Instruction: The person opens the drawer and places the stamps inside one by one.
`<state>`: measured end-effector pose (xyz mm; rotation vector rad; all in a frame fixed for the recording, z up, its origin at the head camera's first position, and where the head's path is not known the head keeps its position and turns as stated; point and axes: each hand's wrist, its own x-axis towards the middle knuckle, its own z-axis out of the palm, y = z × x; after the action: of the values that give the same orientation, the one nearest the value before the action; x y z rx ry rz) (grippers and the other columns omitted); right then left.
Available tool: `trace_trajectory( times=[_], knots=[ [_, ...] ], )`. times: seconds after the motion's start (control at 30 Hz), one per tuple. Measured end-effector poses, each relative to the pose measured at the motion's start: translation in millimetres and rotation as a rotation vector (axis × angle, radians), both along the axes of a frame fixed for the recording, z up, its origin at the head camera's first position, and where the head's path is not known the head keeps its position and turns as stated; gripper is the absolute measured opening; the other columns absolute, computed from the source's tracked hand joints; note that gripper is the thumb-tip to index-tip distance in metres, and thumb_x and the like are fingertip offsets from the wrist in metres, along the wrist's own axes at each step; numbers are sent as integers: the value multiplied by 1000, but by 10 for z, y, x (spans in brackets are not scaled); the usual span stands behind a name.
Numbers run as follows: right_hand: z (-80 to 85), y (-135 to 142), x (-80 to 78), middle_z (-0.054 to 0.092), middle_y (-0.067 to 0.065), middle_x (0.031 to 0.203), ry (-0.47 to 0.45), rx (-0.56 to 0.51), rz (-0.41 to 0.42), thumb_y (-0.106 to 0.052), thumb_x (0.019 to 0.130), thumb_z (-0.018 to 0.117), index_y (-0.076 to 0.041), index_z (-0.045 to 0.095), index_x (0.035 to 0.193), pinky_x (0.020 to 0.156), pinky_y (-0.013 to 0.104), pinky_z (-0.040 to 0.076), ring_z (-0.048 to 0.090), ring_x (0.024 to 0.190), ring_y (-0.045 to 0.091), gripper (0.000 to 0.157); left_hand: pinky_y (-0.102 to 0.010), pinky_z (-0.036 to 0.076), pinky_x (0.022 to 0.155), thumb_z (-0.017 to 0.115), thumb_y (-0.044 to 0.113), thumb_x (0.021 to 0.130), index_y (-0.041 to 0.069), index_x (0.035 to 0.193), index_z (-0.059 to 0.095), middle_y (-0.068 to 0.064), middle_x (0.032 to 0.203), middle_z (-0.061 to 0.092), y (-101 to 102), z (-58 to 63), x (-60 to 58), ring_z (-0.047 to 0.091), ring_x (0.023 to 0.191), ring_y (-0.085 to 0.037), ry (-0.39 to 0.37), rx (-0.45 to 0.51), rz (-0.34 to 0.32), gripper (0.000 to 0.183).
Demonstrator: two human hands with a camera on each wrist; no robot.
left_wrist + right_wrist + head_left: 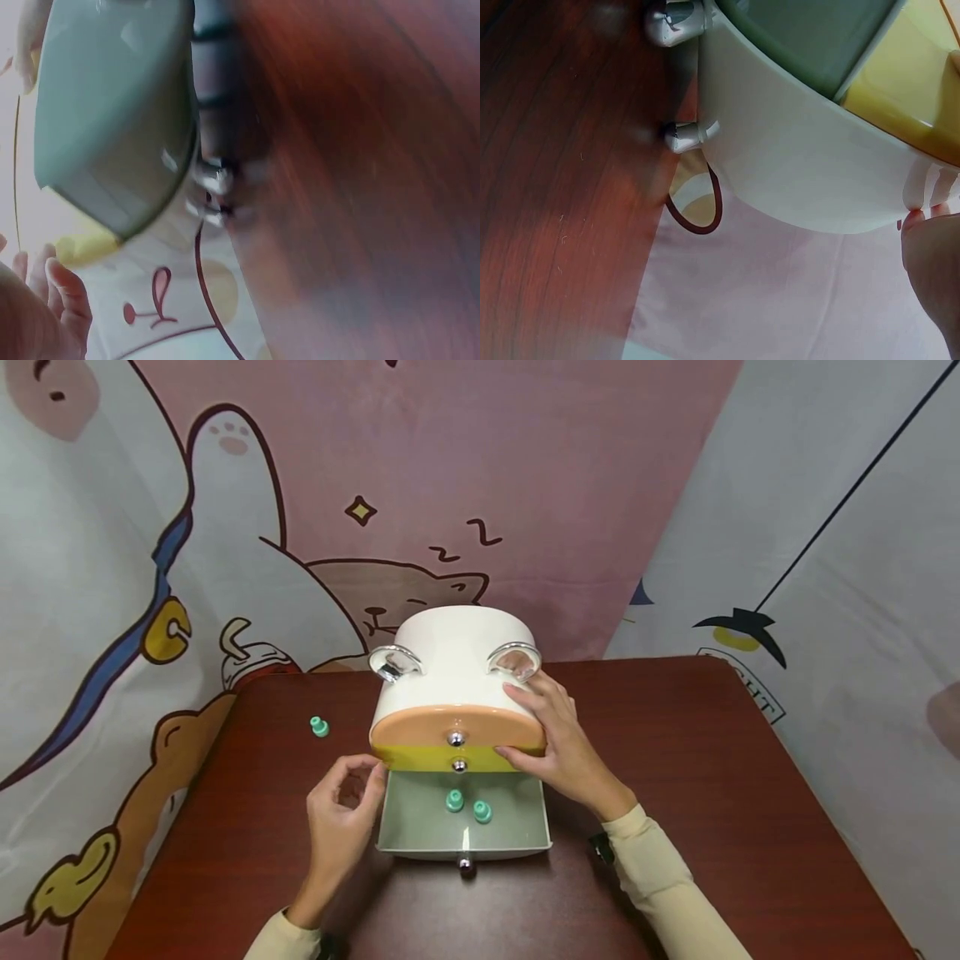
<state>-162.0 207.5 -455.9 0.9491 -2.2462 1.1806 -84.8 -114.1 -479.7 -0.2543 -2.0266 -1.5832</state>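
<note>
A small white drawer cabinet [461, 643] with an orange drawer [416, 727] and a yellow drawer [420, 758] stands on the table. Its lowest drawer, grey-green [423, 831], is pulled out and holds two teal knobbed pegs, one [454, 801] left of the other [482, 812]. My right hand [566, 747] grips the cabinet's right side, thumb across the yellow front. At the yellow drawer's left corner, my left hand [341, 814] has its fingers loosely bent, with nothing seen between them. Whether its tips touch the corner cannot be told.
Another teal peg [318, 727] lies on the brown table [675, 860], left of the cabinet. Two shiny ring-shaped fittings [513, 660] stick up from the cabinet top. Short metal feet [686, 137] hold it off the table. A cartoon-printed cloth [570, 485] hangs behind.
</note>
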Motion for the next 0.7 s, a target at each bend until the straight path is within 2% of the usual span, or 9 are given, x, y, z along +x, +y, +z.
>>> trace_trajectory(
  times=[0.1, 0.2, 0.33, 0.47, 0.7],
  knots=[
    [6, -1, 9, 44, 16, 162, -7, 2, -1, -11, 78, 99, -18, 52, 160, 111, 63, 28, 33, 153, 39, 95, -17, 47, 61, 76, -6, 97, -3, 108, 72, -12, 90, 70, -124, -23, -71, 60, 72, -14, -29, 31, 81, 13],
    [4, -5, 14, 44, 15, 163, -12, 4, -3, -11, 78, 99, -18, 51, 161, 111, 64, 28, 33, 153, 39, 96, -19, 47, 67, 77, -6, 95, -7, 122, 67, -13, 106, 69, -265, -61, -171, 61, 85, -16, -39, 20, 150, 29],
    [-2, -13, 19, 43, 15, 163, -14, 9, -4, -11, 78, 99, -18, 51, 161, 112, 65, 28, 33, 153, 39, 96, -24, 44, 73, 81, 0, 92, -6, 136, 62, 0, 122, 63, -456, -130, -307, 59, 101, -21, -61, -57, 250, 48],
    [-4, -11, 28, 42, 16, 164, -13, 12, -5, -12, 78, 99, -17, 51, 160, 114, 66, 28, 33, 153, 39, 95, -27, 40, 74, 81, 9, 94, -4, 137, 62, 3, 120, 61, -613, -184, -398, 55, 102, -28, -106, -130, 327, 49],
    [1, 1, 18, 42, 15, 164, -13, 11, 0, -11, 78, 99, -18, 50, 161, 113, 63, 27, 33, 154, 39, 97, -28, 37, 79, 80, 13, 96, -3, 134, 64, -18, 125, 64, -745, -277, -538, 54, 101, -33, -165, -129, 365, 45]
  ],
)
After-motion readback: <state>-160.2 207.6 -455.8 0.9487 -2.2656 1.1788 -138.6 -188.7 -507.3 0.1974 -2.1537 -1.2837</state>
